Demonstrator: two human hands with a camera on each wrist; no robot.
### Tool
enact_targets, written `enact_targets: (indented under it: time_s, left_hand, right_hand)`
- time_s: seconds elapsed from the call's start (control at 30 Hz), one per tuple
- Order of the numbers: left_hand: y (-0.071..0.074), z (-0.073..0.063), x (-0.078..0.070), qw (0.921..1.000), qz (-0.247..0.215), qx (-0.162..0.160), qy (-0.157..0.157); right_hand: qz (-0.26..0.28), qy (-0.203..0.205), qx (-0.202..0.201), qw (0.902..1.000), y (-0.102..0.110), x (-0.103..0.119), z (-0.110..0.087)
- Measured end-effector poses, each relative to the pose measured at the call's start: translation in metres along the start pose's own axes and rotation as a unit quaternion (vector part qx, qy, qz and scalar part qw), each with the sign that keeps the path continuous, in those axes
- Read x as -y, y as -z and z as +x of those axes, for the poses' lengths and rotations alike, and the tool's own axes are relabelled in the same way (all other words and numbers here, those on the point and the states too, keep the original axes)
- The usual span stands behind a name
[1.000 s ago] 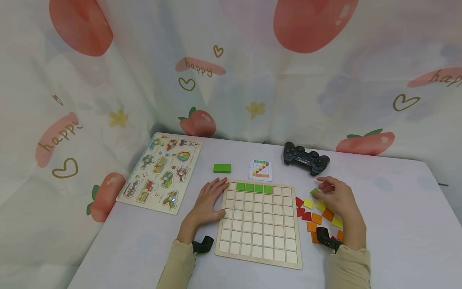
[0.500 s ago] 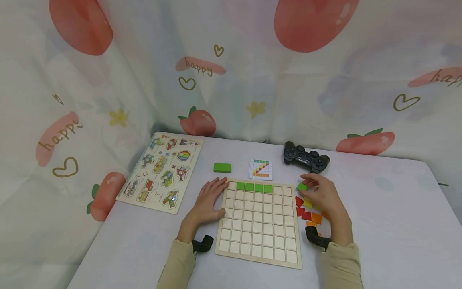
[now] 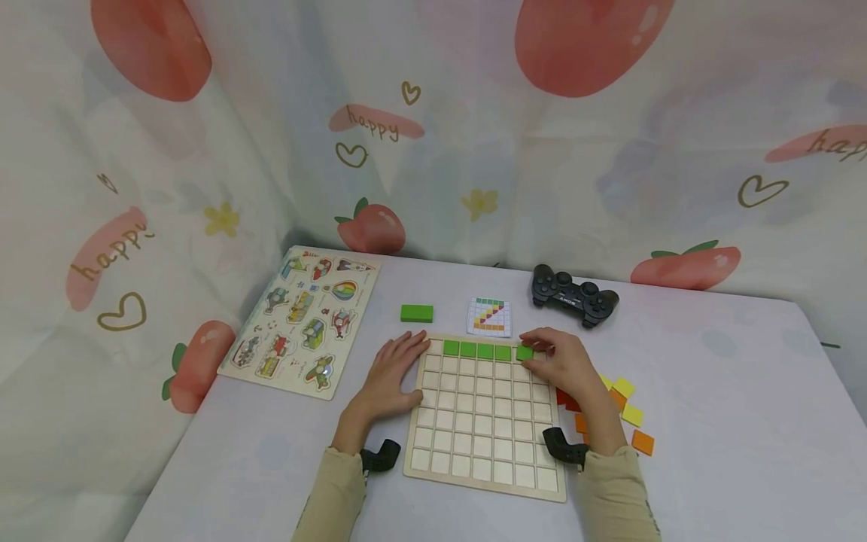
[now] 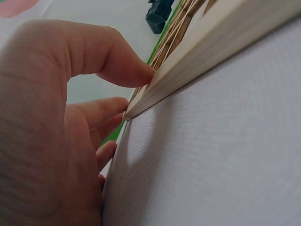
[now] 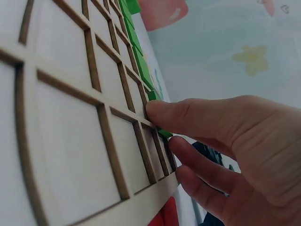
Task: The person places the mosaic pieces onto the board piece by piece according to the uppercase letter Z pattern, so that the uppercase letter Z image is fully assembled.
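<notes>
- The tile [image 3: 524, 352] is over the board's [image 3: 485, 485] far row, sixth cell from the left edge, in line with four set tiles [image 3: 468, 349]; I cannot tell whether it lies flat in the cell
- A second ago it was off the board, past the right edge; it has since come in across the far right corner
- The right hand [image 3: 558, 364] has come with it, its grip narrow, holding the tile between thumb and fingers
- For the work, I judge the carrying done and only the seating and letting go left; that would make a run of five greens
- The set tiles have not moved, filling cells two to five, with the first cell bare
- The left hand [image 3: 387, 380] is unchanged, its grip wide, thumb touching the board's left edge and fingers at the far left corner, probably steadying it
- Loose pieces [image 3: 643, 443], red, orange and yellow, lie past the board's right edge, partly behind the right arm; no green shows among them
- Beyond the board's far edge sit the card [image 3: 488, 317] and a green block [image 3: 416, 313]
- Nearer the tabletop's [image 3: 745, 421] far edge are the gamepad [image 3: 573, 296] and, at its far left corner, the puzzle [image 3: 314, 297]
</notes>
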State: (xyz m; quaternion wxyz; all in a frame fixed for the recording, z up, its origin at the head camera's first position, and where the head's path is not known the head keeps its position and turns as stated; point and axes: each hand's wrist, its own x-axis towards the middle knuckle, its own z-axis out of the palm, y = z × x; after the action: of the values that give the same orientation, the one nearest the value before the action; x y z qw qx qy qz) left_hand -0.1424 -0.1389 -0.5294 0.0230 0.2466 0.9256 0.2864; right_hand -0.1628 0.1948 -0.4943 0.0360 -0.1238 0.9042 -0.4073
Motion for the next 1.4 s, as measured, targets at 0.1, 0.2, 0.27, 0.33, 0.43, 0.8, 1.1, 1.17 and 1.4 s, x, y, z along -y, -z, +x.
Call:
enact_targets:
  time_s: [0.1, 0.2, 0.27, 0.33, 0.43, 0.8, 1.1, 1.17, 1.4]
  left_hand:
    - [0.0, 0.001, -0.002, 1.0, -0.002, -0.005, -0.003]
    - [0.0, 0.002, -0.004, 1.0, -0.001, -0.004, -0.002]
    - [0.0, 0.003, -0.005, 1.0, -0.005, -0.005, -0.005]
    - [0.0, 0.003, -0.006, 0.9999, -0.007, -0.006, -0.008]
    - [0.0, 0.004, -0.008, 1.0, -0.008, 0.0, -0.005]
    - [0.001, 0.008, -0.008, 1.0, 0.003, 0.003, -0.002]
    - [-0.003, 0.0, -0.002, 0.9999, 0.009, 0.013, 0.006]
    - [-0.004, -0.001, 0.0, 0.9999, 0.007, 0.007, 0.005]
    - [-0.002, -0.001, 0.001, 0.9999, -0.008, -0.007, -0.006]
  right_hand:
    - [0.006, 0.004, 0.0, 1.0, 0.001, 0.0, -0.001]
    - [0.012, 0.008, -0.001, 0.9999, 0.002, 0.0, -0.001]
    - [0.013, 0.009, -0.002, 0.9999, 0.003, 0.0, -0.002]
    - [0.012, 0.005, -0.007, 0.9999, 0.004, 0.0, -0.003]
    - [0.006, -0.003, -0.013, 0.9999, 0.005, 0.0, -0.004]
    - [-0.019, -0.005, -0.026, 0.9995, 0.016, 0.003, -0.006]
    - [-0.056, -0.1, -0.026, 0.993, 0.038, -0.014, -0.036]
    - [-0.056, -0.111, -0.012, 0.9922, 0.04, -0.018, -0.04]
    - [-0.07, -0.119, 0.027, 0.9901, 0.047, -0.02, -0.047]
